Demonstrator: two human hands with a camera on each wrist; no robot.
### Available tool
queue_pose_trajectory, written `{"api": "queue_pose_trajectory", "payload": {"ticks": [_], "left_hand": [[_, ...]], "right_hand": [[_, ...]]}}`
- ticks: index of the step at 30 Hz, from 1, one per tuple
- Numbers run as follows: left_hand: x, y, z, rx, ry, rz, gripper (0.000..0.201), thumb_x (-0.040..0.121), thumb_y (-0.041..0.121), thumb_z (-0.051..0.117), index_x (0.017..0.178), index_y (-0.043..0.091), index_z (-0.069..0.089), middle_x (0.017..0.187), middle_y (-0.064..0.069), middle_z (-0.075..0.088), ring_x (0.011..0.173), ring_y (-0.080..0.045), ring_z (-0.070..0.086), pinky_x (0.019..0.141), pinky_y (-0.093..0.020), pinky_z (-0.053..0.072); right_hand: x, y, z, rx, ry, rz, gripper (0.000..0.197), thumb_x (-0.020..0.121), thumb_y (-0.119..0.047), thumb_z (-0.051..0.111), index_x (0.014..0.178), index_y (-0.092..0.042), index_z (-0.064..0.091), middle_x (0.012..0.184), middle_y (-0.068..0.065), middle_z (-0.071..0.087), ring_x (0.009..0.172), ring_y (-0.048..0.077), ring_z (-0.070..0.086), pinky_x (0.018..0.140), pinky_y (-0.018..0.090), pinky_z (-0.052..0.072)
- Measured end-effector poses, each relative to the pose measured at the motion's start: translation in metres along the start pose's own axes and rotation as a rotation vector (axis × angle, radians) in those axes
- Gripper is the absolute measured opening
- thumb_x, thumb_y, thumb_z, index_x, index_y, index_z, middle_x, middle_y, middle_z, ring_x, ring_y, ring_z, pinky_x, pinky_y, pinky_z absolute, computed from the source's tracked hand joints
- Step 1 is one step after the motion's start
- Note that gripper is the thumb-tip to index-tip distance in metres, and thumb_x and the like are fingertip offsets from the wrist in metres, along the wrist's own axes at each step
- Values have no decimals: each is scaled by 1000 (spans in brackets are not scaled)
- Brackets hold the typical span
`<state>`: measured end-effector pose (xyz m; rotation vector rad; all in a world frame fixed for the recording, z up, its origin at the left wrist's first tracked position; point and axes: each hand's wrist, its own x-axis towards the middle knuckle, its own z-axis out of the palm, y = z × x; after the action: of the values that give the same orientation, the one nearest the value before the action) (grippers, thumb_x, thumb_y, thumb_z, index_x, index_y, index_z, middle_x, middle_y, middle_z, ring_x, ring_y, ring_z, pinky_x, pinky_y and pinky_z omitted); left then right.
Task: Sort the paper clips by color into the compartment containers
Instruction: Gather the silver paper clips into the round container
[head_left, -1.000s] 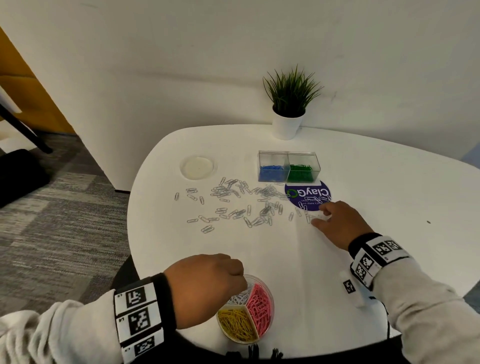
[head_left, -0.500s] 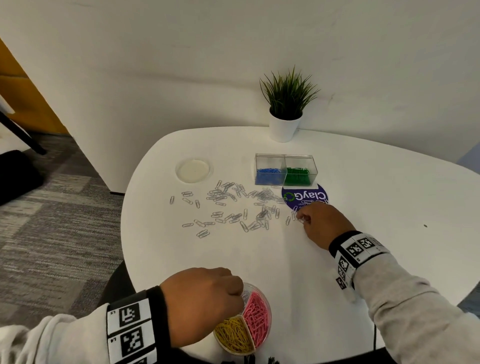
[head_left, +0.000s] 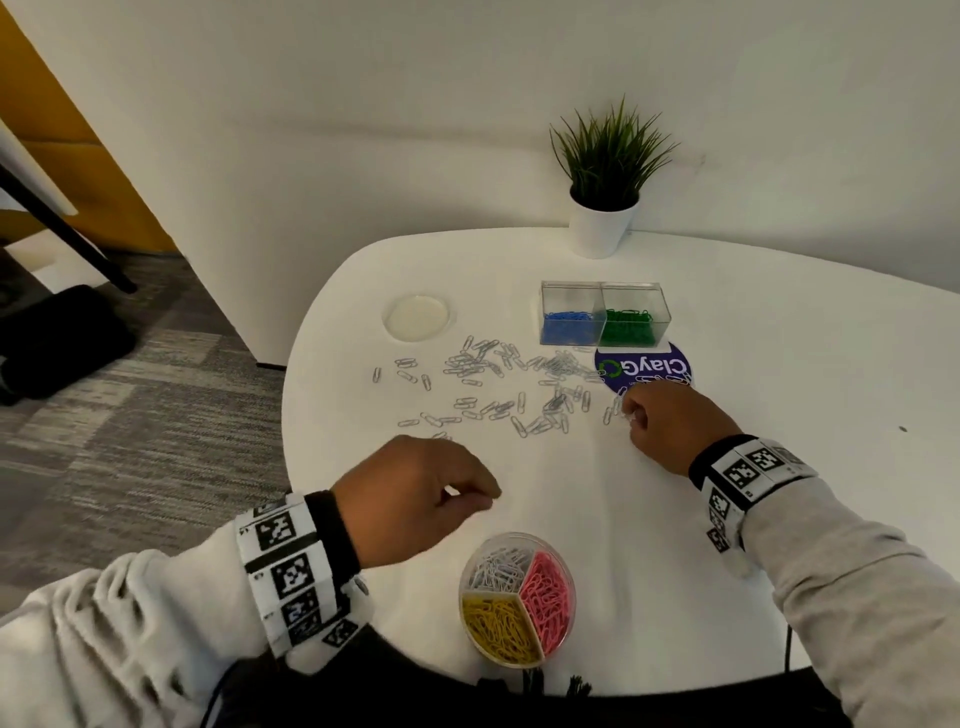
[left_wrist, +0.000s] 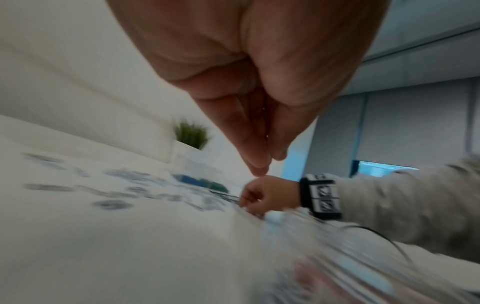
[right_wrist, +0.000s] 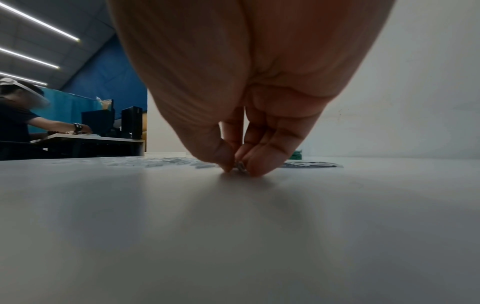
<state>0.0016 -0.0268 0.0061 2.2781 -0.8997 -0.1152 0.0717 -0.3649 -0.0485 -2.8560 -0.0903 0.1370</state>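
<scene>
Several silver paper clips (head_left: 498, 384) lie scattered across the middle of the white table (head_left: 571, 493). My right hand (head_left: 631, 415) rests at their right end, thumb and fingers pinching a few clips (right_wrist: 240, 165) against the tabletop. My left hand (head_left: 485, 501) hovers up and left of the round three-part container (head_left: 519, 535), which holds white, pink and yellow clips. Its fingertips (left_wrist: 261, 164) meet the thumb, and no clip shows between them. A clear two-part box (head_left: 571, 299) with blue and green clips stands behind the pile.
A round lid (head_left: 415, 317) lies at the back left of the pile. A purple round sticker (head_left: 644, 371) sits under the clips' right end. A potted plant (head_left: 605, 176) stands at the far edge by the wall. The table's curved left edge drops to carpet.
My left hand has lifted off the round container and moved up and left, uncovering its white compartment. My right hand slid left off the sticker and closed on clips.
</scene>
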Motion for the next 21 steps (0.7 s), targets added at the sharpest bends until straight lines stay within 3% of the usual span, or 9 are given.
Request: {"api": "queue_pose_trajectory", "payload": {"ticks": [3,6,9,11,13,15,16,18,21], "left_hand": [[10,-33,-15,124,62,-186,12,88,22,71,97,30,74,92,16,69,83,-2,65,74,-26,56],[19,-61,-26,413,-83,-407,17,93,32,62,108,26,69,103,8,64,94,-14,62,86,-31,50],[21,-74,-23,463,-153,-479,34,91,51,60,114,26,65,100,9,59,93,-12,58,86,-28,47],[24,-75,-15,421,-139,-475,44,89,57,59,123,29,61,103,11,56,94,-9,57,87,-25,46],[28,-76,-8,429,-131,-466,50,90,58,58,132,31,56,117,8,53,101,-13,59,90,-26,45],[34,-78,-4,458,-133,-465,48,92,54,57,133,30,52,125,4,47,106,-20,59,93,-30,46],[37,-80,-3,452,-133,-460,42,93,51,57,130,32,54,124,3,46,106,-22,59,91,-31,47],[41,-84,0,451,-156,-426,20,94,40,54,112,34,61,110,5,48,98,-22,59,85,-31,47],[42,-87,7,518,-232,-372,22,98,29,45,104,31,66,101,6,52,95,-19,60,84,-31,48]], "right_hand": [[1,0,0,61,-7,36,11,88,-16,59,97,-20,62,97,-3,64,89,17,57,83,30,48],[0,2,0,104,-32,48,11,88,-13,57,93,-23,59,99,-4,65,90,17,58,83,30,48],[-3,3,-6,174,-2,71,14,89,-11,60,89,-25,59,91,-6,65,82,14,59,72,23,43],[-6,2,-14,516,92,167,13,88,-6,64,91,-19,65,84,0,67,72,15,60,66,23,46],[-11,0,-25,1244,127,308,16,86,2,66,97,-9,69,79,7,65,65,16,57,60,24,51],[-17,3,-35,1893,73,396,26,74,-1,77,97,-9,68,75,2,61,62,11,56,55,20,51],[-19,6,-37,2089,43,405,37,61,-3,86,93,-11,68,74,0,61,63,10,57,55,20,51],[-22,12,-39,2294,25,360,57,38,-2,96,86,-12,67,75,0,60,68,10,58,55,22,51],[-28,18,-32,2391,15,386,55,31,4,86,76,-10,59,78,-2,51,69,14,57,54,24,50]]}}
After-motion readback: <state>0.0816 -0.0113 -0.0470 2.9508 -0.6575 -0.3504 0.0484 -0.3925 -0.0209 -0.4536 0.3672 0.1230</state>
